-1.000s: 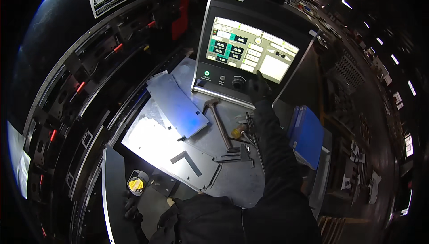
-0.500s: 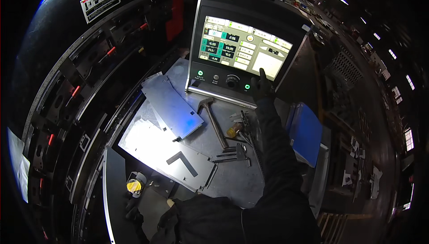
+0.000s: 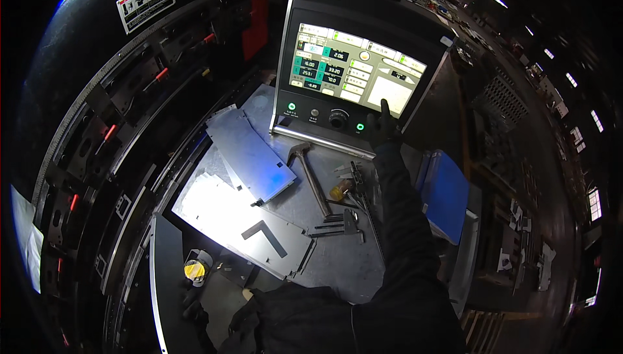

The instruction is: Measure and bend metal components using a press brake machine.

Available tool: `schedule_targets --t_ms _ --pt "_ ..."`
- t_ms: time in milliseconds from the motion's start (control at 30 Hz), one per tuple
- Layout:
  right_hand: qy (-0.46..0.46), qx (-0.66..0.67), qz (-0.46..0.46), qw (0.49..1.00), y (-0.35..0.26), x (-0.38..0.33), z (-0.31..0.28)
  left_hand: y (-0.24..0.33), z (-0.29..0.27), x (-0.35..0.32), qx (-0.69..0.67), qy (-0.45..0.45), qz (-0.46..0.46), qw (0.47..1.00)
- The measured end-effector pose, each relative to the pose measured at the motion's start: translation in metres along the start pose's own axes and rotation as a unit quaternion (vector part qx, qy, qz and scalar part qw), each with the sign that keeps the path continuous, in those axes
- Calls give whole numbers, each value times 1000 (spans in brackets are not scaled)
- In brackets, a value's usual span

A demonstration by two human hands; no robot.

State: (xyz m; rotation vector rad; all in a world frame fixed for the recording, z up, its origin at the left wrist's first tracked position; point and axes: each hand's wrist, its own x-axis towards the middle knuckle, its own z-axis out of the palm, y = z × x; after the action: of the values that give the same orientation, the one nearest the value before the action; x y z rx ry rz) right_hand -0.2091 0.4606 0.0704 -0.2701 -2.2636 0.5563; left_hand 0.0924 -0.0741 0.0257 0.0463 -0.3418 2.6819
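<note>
— My fingers [image 3: 385,109]: the index of my gloved right hand [image 3: 383,127] is stretched out with its tip on the lower right part of the touch screen [image 3: 354,72], the others loosely curled, holding nothing. My left hand [image 3: 243,315] is low by the near edge of the table [image 3: 337,269]; it is too dark to tell whether it is spread or closed, and I see nothing in it.

— How far along does that put you?

— I judge I'm in the middle of entering settings. The screen is lit with its fields, the green lamps on the control panel [image 3: 324,119] glow, and the bent sheet-metal parts [image 3: 250,156] lie unhandled toward the table's left side, one stacked over a larger flat sheet [image 3: 240,224]. So forming them looks not yet begun.

— Room to move?

— Tight at the far edge, where the panel stands. The hammer [image 3: 310,175] and small tools [image 3: 347,214] lie mid-table, right beside my forearm. A blue box [image 3: 448,195] sits at the right edge. The near right corner is barest.
</note>
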Motion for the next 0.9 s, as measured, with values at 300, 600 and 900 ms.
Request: schedule_targets --t_ms 300,600,900 --pt "44 -31 -31 998 12 -2 8 -28 41 15 26 81 51 995" --pt "-23 -18 60 998 -3 -3 -12 -16 9 12 21 -19 8 1000" --pt "46 -12 -11 999 12 -13 9 -24 32 14 56 26 -8 998"
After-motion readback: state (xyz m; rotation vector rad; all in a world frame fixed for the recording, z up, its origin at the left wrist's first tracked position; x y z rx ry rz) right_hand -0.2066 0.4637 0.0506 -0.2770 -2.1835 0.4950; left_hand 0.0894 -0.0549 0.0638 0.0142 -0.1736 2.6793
